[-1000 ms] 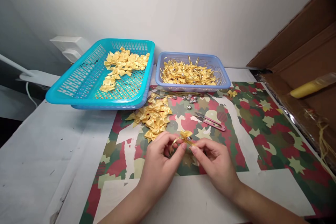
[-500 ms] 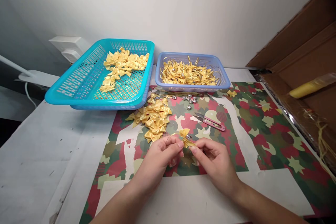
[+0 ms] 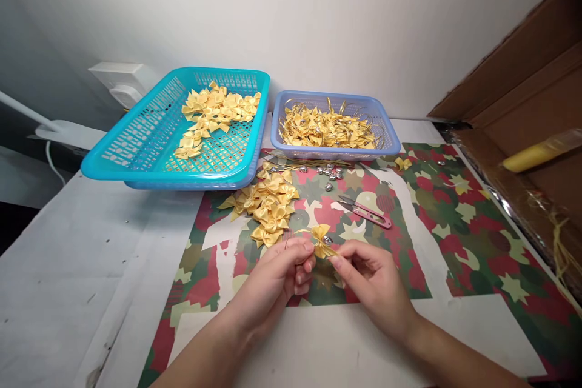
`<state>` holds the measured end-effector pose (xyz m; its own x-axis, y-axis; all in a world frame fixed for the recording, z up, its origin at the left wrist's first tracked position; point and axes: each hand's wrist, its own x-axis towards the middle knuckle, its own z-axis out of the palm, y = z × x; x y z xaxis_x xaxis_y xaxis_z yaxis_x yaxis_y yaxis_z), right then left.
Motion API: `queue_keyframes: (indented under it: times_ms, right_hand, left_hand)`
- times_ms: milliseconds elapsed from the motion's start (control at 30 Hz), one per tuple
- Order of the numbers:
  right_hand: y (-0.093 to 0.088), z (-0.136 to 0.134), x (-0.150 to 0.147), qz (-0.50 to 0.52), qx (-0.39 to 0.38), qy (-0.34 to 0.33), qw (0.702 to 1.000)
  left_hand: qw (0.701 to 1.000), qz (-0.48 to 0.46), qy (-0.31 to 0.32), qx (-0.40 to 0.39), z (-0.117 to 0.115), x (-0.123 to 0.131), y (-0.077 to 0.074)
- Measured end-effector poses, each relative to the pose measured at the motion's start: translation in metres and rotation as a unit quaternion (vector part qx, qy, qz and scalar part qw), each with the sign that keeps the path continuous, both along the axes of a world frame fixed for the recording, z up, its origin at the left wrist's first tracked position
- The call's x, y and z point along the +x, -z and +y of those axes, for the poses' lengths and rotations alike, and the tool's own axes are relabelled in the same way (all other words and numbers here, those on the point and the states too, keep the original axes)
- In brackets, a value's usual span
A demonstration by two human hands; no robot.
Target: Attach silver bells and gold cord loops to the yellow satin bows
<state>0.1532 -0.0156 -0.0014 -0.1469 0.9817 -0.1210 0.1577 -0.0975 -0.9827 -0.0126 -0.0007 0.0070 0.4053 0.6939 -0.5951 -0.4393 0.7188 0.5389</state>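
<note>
A yellow ribbon bow (image 3: 321,234) with a small silver bell (image 3: 327,240) at its middle is held up between my hands. My right hand (image 3: 370,276) pinches the lower ribbon end of the bow between thumb and forefinger. At the bow's left side, my left hand (image 3: 286,270) is closed in a pinch on a thin gold cord (image 3: 301,231), part of which loops out above the fingers. Just beyond the left hand lies a pile of yellow bows (image 3: 273,203). Pink-handled thread snips (image 3: 366,212) rest on the patterned sheet beyond the right hand.
Loose silver bells (image 3: 328,187) and gold cords (image 3: 291,162) lie behind the snips. A turquoise basket (image 3: 173,174) with bows stands back left; a blue-violet basket (image 3: 336,151) of belled bows stands beside it. A cardboard box (image 3: 522,91) borders the right side.
My left hand has shifted slightly left and away from the bow, its fingers curled more. The right hand keeps its pinch on the bow, which shows the bell more clearly.
</note>
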Motion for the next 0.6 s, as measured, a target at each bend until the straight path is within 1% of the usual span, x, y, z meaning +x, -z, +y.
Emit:
queue_keyframes:
  times_ms: [133, 267, 467, 600]
  right_hand:
    - [0.0005, 0.0000, 0.0002, -0.007, 0.000, 0.000, 1.000]
    - [0.0019, -0.0002, 0.0002, -0.009, -0.002, 0.002, 1.000]
    - [0.0025, -0.0008, 0.0004, -0.011, -0.008, -0.002, 1.000]
    - [0.0030, -0.0003, 0.0007, -0.011, -0.011, -0.005, 1.000]
  left_hand:
    - [1.000, -0.009, -0.007, -0.015, -0.0002, -0.0001, -0.0005]
    - [1.000, -0.006, 0.019, -0.019, 0.0002, -0.0003, -0.0009]
    - [0.999, 0.033, 0.022, 0.009, -0.0003, 0.0005, -0.0021]
    - [0.999, 0.039, 0.016, 0.014, 0.0002, 0.0010, -0.0025]
